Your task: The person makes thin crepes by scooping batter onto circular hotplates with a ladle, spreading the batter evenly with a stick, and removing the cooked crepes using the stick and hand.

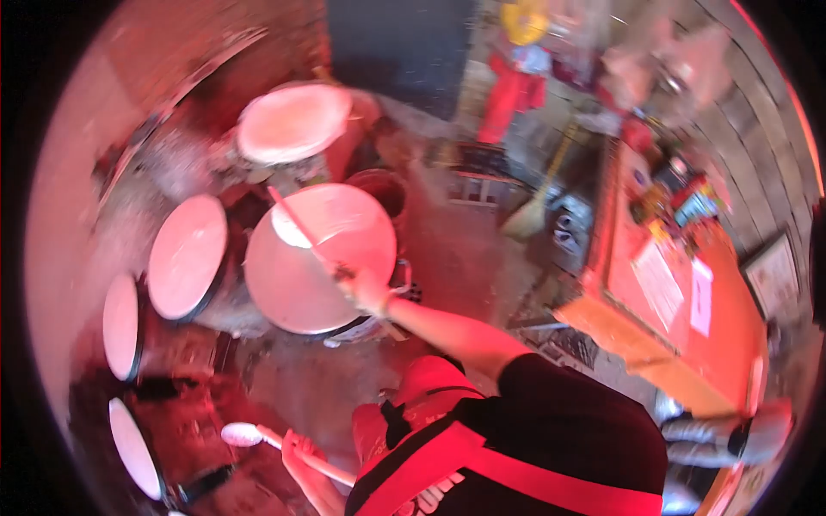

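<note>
My right hand (368,292), on the outstretched arm, is wrapped round a long thin stick (301,225) that lies across a large round vat (258,279). The vat holds a pale surface tinted red by the light. At the lower left, my left hand (299,454) grips the light handle of a tool with an oval, pale head (243,434). This tool is held away from the vat, over the dark floor. Whether its head is a ladle or a brush is unclear.
Other round vats with pale tops (294,123) (188,256) (120,327) (134,447) curve along the left. At the right stands an orange table (637,340) with papers and small packets. A broom (527,215) leans near a crate (475,191).
</note>
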`<state>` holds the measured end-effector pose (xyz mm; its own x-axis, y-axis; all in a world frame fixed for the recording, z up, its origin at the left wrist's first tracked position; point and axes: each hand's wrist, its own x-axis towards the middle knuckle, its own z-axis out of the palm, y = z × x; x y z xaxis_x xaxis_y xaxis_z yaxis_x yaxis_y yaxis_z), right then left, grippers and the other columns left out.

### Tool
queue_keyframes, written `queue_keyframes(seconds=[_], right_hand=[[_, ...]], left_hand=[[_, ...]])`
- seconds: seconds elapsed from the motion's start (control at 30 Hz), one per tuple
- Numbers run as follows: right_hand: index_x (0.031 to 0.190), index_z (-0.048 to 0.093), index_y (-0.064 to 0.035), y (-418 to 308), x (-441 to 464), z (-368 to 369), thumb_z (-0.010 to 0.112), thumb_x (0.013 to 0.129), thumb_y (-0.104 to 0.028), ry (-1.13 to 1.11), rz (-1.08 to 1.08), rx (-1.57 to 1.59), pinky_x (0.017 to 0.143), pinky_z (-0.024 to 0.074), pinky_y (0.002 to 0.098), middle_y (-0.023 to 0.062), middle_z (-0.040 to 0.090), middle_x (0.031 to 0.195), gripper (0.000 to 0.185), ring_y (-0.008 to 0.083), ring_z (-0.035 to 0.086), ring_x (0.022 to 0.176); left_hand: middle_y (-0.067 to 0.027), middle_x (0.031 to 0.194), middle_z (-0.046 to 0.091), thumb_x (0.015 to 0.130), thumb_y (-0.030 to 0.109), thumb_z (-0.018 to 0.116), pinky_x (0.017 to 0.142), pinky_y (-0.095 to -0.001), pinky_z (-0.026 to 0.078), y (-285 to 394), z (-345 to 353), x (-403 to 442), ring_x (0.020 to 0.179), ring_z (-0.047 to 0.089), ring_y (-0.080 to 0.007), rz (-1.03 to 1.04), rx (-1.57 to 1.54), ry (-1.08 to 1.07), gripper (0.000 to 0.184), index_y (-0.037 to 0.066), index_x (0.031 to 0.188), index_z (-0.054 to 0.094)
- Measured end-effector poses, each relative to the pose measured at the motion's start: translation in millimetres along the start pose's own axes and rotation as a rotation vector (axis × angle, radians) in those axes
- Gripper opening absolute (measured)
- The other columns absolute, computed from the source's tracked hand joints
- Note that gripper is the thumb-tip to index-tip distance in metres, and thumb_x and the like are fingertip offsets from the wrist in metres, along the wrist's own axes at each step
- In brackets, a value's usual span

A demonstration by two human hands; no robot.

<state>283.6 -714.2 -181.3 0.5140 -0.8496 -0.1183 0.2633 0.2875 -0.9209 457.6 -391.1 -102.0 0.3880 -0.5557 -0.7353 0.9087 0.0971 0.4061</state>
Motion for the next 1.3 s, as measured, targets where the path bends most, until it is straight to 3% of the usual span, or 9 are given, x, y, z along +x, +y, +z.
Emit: queue_keyframes(seconds=[0.03, 0.27, 0.57, 0.73, 0.9, 1.13, 1.2, 1.23, 1.3], right_hand=[[0.095, 0.059, -0.0159, -14, -5, -21, 0.053, 0.092, -0.024, -0.137, 0.342, 0.361, 0.041, 0.026, 0.0195, -0.0099, 0.035, 0.058, 0.01, 0.0023, 0.035, 0.047], [0.122, 0.058, -0.0102, -68, -39, -54, 0.059, 0.09, -0.021, 0.437, 0.135, -0.087, 0.041, 0.025, 0.0205, -0.0097, 0.044, 0.064, 0.033, 0.002, 0.034, 0.046], [0.129, 0.052, -0.0224, -82, -13, -27, 0.056, 0.091, -0.033, -0.17, 0.479, -0.05, 0.035, 0.0222, 0.0236, -0.0087, 0.032, 0.053, 0.04, 0.0051, 0.03, 0.039], [0.13, 0.051, -0.019, -97, 2, -74, 0.058, 0.09, -0.03, 0.146, 0.458, -0.208, 0.034, 0.0225, 0.0225, -0.0075, 0.034, 0.052, 0.042, 0.005, 0.03, 0.037], [0.125, 0.056, -0.0097, -60, 39, -53, 0.059, 0.089, -0.032, -0.13, 0.324, -0.263, 0.048, 0.0312, 0.0198, -0.0088, 0.048, 0.065, 0.042, 0.0024, 0.041, 0.053], [0.126, 0.055, -0.0177, -112, 22, -92, 0.056, 0.09, -0.022, -0.534, 0.644, -0.204, 0.036, 0.0231, 0.0237, -0.0073, 0.033, 0.054, 0.036, 0.0048, 0.031, 0.04], [0.124, 0.055, -0.0184, -139, 33, -115, 0.054, 0.09, -0.02, -0.465, 0.722, -0.322, 0.033, 0.0206, 0.0225, -0.0061, 0.035, 0.051, 0.034, 0.0054, 0.03, 0.037], [0.125, 0.054, -0.0179, -138, 42, -118, 0.054, 0.09, -0.021, -0.368, 0.679, -0.333, 0.032, 0.0202, 0.0225, -0.0056, 0.036, 0.05, 0.035, 0.0061, 0.03, 0.035], [0.128, 0.051, -0.0189, -116, 74, -121, 0.055, 0.09, -0.021, -0.11, 0.678, -0.338, 0.031, 0.0205, 0.0229, -0.0049, 0.037, 0.049, 0.038, 0.007, 0.032, 0.034]], left_hand=[[0.0039, 0.056, 0.042, 0.085, 0.017, 0.058, 0.036, -0.0229, 0.031, -7, 25, -23, 0.042, 0.036, -0.0077, 0.026, 0.11, 0.065, 0.022, 0.013, 0.068, 0.045], [0.0014, 0.059, 0.044, 0.085, 0.018, 0.062, 0.05, -0.0247, 0.041, -51, 10, -10, 0.053, 0.047, -0.0138, 0.105, -0.034, 0.1, 0.026, 0.012, 0.068, 0.044], [-0.0048, 0.097, 0.055, 0.086, 0.015, 0.062, 0.081, -0.031, 0.049, -103, 39, 1, 0.09, 0.056, -0.0184, -0.005, -0.107, 0.239, 0.02, 0.008, 0.104, 0.058], [-0.0053, 0.113, 0.052, 0.089, 0.015, 0.057, 0.089, -0.0325, 0.046, -121, 62, -3, 0.103, 0.054, -0.0196, -0.038, -0.164, 0.247, 0.032, 0.012, 0.121, 0.055], [-0.0029, 0.121, 0.045, 0.087, 0.019, 0.059, 0.096, -0.0325, 0.041, -147, 68, -1, 0.11, 0.046, -0.0158, 0.024, -0.164, 0.278, 0.04, 0.021, 0.127, 0.053], [-0.005, 0.113, 0.045, 0.086, 0.017, 0.059, 0.088, -0.036, 0.047, -172, 79, -6, 0.1, 0.047, -0.0186, 0.043, -0.161, 0.383, 0.036, 0.024, 0.121, 0.058], [-0.0038, 0.109, 0.046, 0.084, 0.015, 0.059, 0.084, -0.0366, 0.048, -177, 72, -8, 0.095, 0.048, -0.0183, 0.037, -0.091, 0.318, 0.038, 0.026, 0.12, 0.058], [0.0028, 0.077, 0.047, 0.081, 0.008, 0.058, 0.058, -0.0237, 0.043, -171, 115, -23, 0.068, 0.047, -0.0101, 0.035, -0.176, 0.483, 0.038, 0.018, 0.118, 0.057], [0.0037, 0.072, 0.046, 0.081, 0.006, 0.057, 0.057, -0.0236, 0.042, -169, 121, -26, 0.064, 0.046, -0.0103, 0.049, -0.19, 0.493, 0.038, 0.017, 0.118, 0.056]])
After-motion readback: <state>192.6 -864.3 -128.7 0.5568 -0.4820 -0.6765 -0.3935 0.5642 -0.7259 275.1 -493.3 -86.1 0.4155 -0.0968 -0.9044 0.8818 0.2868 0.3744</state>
